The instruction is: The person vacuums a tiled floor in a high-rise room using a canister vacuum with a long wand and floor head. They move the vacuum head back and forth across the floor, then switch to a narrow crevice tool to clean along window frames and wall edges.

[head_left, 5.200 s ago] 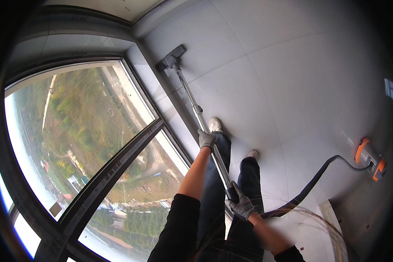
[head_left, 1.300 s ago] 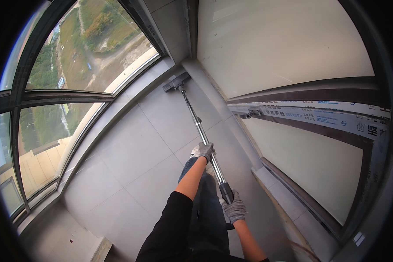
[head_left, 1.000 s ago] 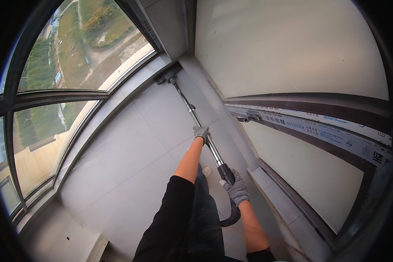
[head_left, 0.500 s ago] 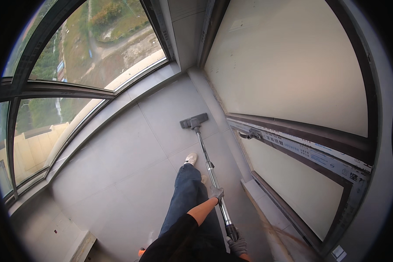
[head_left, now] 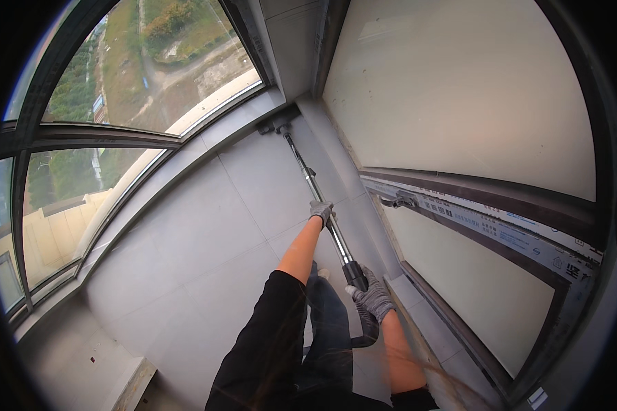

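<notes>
A vacuum cleaner wand (head_left: pixel 310 179), a metal tube with a black handle end, slants away from me across the floor. Its dark floor head (head_left: pixel 274 127) lies in the far corner, where the window ledge meets the wall by the door frames. My left hand (head_left: pixel 321 212), in a grey glove, is closed round the middle of the tube. Lower down, my gloved right hand (head_left: pixel 371 296) grips the black handle, from which a dark curved hose end bends down beside my leg.
Grey tiles (head_left: pixel 192 233) cover the floor. Along the left runs a low ledge (head_left: pixel 140 195) beneath large windows. On the right are framed pale panels and a door with a handle (head_left: pixel 399 200). A raised sill (head_left: pixel 418 312) borders the door; a pale block (head_left: pixel 134 383) stands at lower left.
The floor head has slid forward and left into the far corner. Both hands have moved forward with the wand, and my left arm is stretched farther out.
</notes>
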The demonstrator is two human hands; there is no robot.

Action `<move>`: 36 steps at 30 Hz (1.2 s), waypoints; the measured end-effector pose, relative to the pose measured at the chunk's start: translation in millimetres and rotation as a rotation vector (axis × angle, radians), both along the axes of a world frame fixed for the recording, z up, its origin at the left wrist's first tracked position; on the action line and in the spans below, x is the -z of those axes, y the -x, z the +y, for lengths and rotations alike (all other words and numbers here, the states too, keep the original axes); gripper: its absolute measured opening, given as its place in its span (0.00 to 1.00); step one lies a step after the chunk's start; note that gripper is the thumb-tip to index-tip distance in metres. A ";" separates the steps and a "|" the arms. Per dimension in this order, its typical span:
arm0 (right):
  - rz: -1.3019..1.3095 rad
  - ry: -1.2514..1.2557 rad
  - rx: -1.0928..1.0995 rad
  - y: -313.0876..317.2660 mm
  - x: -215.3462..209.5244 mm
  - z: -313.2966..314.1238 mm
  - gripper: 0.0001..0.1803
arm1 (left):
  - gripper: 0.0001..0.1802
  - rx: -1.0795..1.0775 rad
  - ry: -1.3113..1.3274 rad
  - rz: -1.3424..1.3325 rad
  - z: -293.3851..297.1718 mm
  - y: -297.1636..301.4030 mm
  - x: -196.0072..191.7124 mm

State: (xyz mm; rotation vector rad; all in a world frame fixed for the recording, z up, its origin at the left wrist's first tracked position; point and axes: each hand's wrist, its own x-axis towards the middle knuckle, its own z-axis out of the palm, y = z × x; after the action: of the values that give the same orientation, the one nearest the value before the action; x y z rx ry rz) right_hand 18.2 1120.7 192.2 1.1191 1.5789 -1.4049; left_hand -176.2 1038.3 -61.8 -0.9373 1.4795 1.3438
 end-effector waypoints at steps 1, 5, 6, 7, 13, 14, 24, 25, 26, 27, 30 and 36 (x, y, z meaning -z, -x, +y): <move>-0.026 0.269 0.194 -2.5 8.2 8.2 0.35 | 0.13 0.020 0.011 -0.063 3.2 -3.9 0.5; -0.035 1.149 0.851 -35.7 37.8 26.2 0.27 | 0.25 -0.091 0.031 0.058 15.1 -30.9 -0.5; 0.033 1.008 0.829 -47.2 42.9 26.1 0.25 | 0.22 -0.103 0.046 0.123 16.5 -37.0 0.0; 0.017 1.046 0.811 -57.5 48.6 24.5 0.25 | 0.22 -0.088 0.053 0.088 16.5 -42.6 1.1; 0.045 1.206 0.893 -126.6 43.6 16.6 0.25 | 0.21 -0.050 0.009 -0.070 15.0 -101.2 9.5; 0.068 1.229 0.910 -137.9 38.7 18.9 0.25 | 0.21 -0.001 0.028 -0.064 18.4 -115.8 10.2; -0.026 1.038 0.943 -230.2 10.9 42.4 0.27 | 0.20 0.001 0.023 -0.109 43.5 -225.4 39.8; -0.029 1.038 0.947 -240.0 9.7 41.6 0.27 | 0.26 0.046 0.030 -0.141 43.0 -236.3 42.2; 0.016 1.118 0.942 -250.9 6.9 40.8 0.27 | 0.22 -0.042 0.022 -0.215 43.1 -249.7 42.9; -0.033 1.048 0.963 -262.0 3.7 39.2 0.27 | 0.22 -0.042 0.032 -0.184 42.5 -262.8 42.9; -0.045 1.039 0.996 -298.7 -14.9 34.7 0.28 | 0.21 0.006 0.045 -0.182 43.7 -310.6 34.4; -0.102 0.919 1.036 -364.3 -79.1 22.2 0.28 | 0.19 0.162 0.070 -0.227 42.0 -424.1 -0.7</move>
State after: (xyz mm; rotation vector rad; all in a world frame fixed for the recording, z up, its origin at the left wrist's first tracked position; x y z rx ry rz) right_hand 382.6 1142.9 271.3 1.3689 0.0428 -2.2914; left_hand 247.8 1080.3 -61.1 -0.9584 1.4024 1.0394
